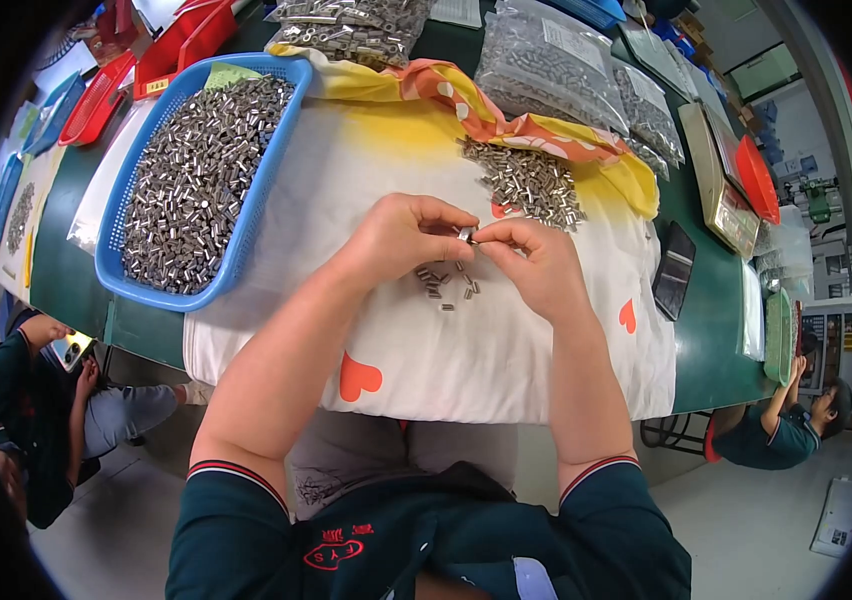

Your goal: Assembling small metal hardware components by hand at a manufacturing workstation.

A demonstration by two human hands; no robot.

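White cloth (506, 350) on bench; both hands together, left hand (401, 235) and right hand (536, 265) pinching one small metal sleeve (466, 235).

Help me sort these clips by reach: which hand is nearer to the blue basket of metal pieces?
Left. The left hand lies just right of the blue basket, apart from it; the right hand is farther right, beyond the left hand.

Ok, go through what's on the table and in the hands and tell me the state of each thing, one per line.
Left hand: closed, pinching a small metal sleeve.
Right hand: closed, fingertips on the same sleeve.
Blue basket: filled with metal sleeves.
Loose pile: spread on the white cloth.
Small cluster: scattered below the hands.
Clear bags: full, lying at the table's far side.
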